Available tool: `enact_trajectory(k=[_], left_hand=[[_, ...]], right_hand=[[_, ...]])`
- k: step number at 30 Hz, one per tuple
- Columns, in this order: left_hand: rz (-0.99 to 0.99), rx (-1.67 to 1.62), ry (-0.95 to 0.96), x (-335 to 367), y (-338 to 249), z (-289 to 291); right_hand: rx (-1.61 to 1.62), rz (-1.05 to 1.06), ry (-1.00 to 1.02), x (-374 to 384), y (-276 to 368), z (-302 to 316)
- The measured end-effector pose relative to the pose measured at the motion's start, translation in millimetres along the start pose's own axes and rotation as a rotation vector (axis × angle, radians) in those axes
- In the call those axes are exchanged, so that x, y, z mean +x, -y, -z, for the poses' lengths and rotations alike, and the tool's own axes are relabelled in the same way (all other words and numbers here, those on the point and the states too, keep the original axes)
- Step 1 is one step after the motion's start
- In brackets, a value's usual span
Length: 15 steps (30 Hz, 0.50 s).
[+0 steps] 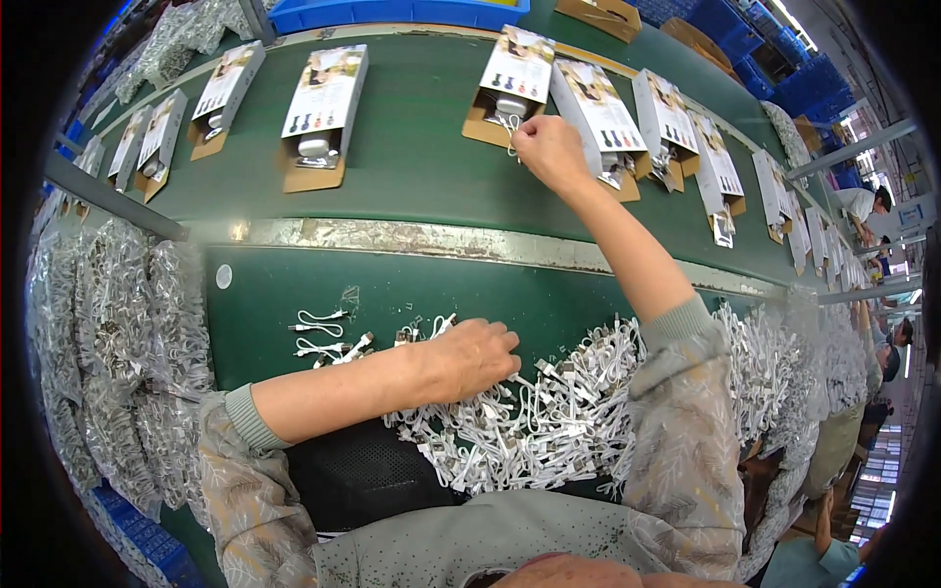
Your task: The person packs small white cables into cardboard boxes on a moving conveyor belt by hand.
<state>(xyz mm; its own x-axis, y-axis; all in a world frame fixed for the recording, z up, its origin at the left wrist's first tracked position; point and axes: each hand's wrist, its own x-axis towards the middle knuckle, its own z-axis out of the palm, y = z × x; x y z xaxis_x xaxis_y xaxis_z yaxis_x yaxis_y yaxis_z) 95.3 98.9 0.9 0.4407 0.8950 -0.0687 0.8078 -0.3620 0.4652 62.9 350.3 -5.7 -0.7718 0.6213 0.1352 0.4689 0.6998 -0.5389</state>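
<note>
My right hand (552, 149) is closed in a pinch on a short white charging cable (512, 135). It holds the cable at the open lower end of a printed white carton (520, 64), where a white rounded part shows inside. My left hand (473, 358) lies low over a heap of white charging cables (578, 421), its fingers curled down among them. What those fingers grip, if anything, is hidden. A few loose cables (320, 329) lie on the green bench to the left of this hand.
Other open cartons (326, 98) stand in a row along the green conveyor (412, 186), beyond a worn metal rail (392, 240). Bundles of bagged cables (118, 323) hang or pile at the left. At the back sits a blue tray (392, 14). Co-workers (863, 206) are far right.
</note>
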Motion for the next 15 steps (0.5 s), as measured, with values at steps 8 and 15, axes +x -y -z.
enact_trajectory(k=[8, 15], left_hand=[[0.077, -0.079, -0.167, -29, 14, 18], [0.866, -0.624, -0.731, -67, 66, 29]], right_hand=[[-0.213, 0.082, -0.241, 44, -30, -41], [0.106, 0.149, 0.301, -72, 8, 28]])
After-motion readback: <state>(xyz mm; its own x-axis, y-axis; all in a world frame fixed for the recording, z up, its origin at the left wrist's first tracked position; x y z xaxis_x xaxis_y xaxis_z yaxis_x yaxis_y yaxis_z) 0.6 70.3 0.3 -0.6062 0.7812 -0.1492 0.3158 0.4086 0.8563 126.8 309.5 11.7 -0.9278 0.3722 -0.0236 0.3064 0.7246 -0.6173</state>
